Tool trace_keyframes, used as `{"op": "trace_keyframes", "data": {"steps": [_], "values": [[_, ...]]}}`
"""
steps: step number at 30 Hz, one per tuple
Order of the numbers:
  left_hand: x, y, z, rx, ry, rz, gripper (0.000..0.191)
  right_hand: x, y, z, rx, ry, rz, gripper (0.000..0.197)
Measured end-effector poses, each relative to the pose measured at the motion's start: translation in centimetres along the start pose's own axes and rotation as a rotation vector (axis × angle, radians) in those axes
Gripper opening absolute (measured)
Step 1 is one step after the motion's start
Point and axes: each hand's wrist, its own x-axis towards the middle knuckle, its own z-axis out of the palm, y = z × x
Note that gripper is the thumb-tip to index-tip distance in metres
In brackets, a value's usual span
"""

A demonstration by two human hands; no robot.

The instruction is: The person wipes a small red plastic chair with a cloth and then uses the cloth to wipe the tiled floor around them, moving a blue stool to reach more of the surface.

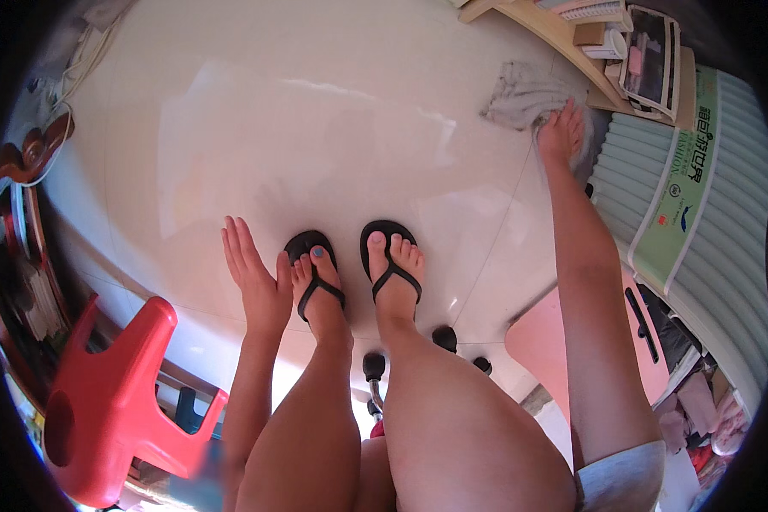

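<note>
A pale grey cloth (528, 96) with dark smudges lies crumpled on the tiled floor (243, 128) at the upper right, beside a wooden shelf. My right hand (562, 134) reaches out to its near right edge, palm down and blurred; whether the fingers grip the cloth or only press on it is not clear. My left hand (254, 275) is held out beside my left foot with its fingers straight and nothing in it. Both my feet wear black flip-flops (389, 256).
A red plastic stool (109, 384) lies tipped at the lower left, near carved dark wood furniture (38, 150) with a hanging cable. At the right are a ribbed pale green suitcase (729, 211), a wooden shelf (550, 32) and a pink panel (544, 339). Black casters (374, 366) stand behind my feet.
</note>
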Motion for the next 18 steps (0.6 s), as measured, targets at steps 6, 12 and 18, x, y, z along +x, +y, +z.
{"op": "trace_keyframes", "data": {"steps": [6, 12, 18], "values": [[1.7, 2.2, 0.7, 0.016, -0.134, 0.090, 0.069, 4.5, -9.6, 0.7, -0.113, -0.016, -0.330, 0.058], [2.8, 6.1, 3.8, -0.023, -0.258, 0.186, 0.069, 3.2, -15.5, 1.4, 0.050, 0.020, -0.420, 0.067], [4.8, 6.9, 3.0, 0.013, -0.339, 0.264, 0.070, 0.1, -7.1, -0.5, 0.059, 0.013, -0.221, 0.056]]}}
